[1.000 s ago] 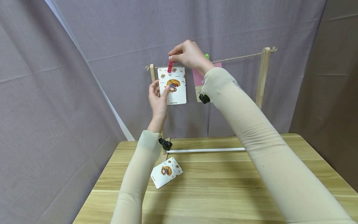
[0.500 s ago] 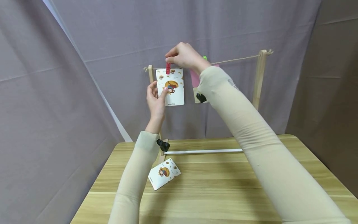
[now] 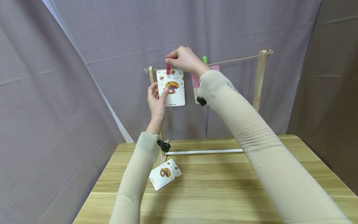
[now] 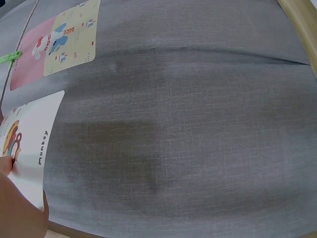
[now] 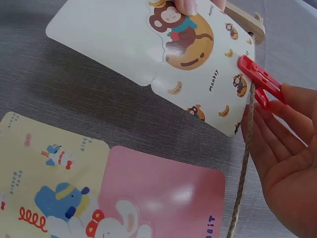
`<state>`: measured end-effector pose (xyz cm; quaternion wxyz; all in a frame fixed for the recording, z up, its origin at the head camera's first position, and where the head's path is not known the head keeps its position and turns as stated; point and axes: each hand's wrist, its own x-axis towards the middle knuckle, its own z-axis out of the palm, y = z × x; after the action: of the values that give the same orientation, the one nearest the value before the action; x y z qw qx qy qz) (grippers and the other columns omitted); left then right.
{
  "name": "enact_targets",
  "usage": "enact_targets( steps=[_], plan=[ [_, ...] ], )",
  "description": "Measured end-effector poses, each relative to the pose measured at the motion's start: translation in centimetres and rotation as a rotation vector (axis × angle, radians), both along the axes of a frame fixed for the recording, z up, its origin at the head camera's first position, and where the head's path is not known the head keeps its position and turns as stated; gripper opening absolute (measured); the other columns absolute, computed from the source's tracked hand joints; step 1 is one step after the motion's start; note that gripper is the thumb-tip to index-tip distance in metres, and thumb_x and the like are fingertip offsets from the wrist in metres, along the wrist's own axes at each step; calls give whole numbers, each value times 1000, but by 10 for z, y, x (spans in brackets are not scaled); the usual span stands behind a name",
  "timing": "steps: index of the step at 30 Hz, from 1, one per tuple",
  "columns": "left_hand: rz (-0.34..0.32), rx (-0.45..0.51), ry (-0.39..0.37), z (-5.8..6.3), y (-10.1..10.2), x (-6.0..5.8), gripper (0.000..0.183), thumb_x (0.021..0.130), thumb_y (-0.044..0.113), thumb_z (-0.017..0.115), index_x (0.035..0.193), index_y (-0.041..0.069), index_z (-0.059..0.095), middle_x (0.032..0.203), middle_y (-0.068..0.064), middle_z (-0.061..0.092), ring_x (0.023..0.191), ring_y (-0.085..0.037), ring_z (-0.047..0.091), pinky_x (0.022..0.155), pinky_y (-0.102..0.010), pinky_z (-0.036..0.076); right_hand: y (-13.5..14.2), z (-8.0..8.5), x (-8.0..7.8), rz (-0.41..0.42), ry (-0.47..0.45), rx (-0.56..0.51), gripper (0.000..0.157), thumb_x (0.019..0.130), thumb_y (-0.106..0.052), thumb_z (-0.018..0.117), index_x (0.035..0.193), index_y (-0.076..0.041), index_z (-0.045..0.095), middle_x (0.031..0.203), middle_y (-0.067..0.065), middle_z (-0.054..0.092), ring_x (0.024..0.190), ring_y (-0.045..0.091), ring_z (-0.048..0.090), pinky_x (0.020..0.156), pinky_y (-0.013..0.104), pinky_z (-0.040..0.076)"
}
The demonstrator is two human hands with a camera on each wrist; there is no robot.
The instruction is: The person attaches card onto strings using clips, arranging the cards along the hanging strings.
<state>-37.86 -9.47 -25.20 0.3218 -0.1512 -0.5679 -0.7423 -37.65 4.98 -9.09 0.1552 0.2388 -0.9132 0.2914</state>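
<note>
My left hand (image 3: 156,104) pinches the left edge of a white card with a monkey and banana print (image 3: 176,99), thumb across its front. The card hangs upright with its top edge at the twine (image 5: 241,193). A red clothespin (image 5: 262,82) sits over that top edge and the twine, left of the card's middle in the head view. Thumb and fingertips of my right hand (image 3: 186,59) pinch the clothespin's handle end. In the left wrist view, part of the monkey card (image 4: 32,148) and my left thumb (image 4: 6,165) show at the left edge.
A pink and yellow rabbit card (image 5: 168,191) hangs to the right from a green clothespin (image 3: 205,59). The twine runs between two wooden posts (image 3: 260,81). A similar monkey card (image 3: 165,175) lies on the wooden table (image 3: 209,199), before a white rod (image 3: 207,151).
My right hand has come down slightly and the red clothespin stands straighter. My left hand keeps its pinch on the monkey card. The head view has shifted a little.
</note>
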Motion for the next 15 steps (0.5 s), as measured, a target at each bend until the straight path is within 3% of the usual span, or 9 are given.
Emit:
enact_targets(
  steps=[15],
  plan=[
    [-16,-22,3,0,4,0,53,91,6,74,139,0,49,96,-2,61,86,-12,58,78,-24,49,14,-8,0,-23,44,-51,42,104,-35,53,142,-15,59,142,2,59,123,11,56,99,24,45]
  ],
)
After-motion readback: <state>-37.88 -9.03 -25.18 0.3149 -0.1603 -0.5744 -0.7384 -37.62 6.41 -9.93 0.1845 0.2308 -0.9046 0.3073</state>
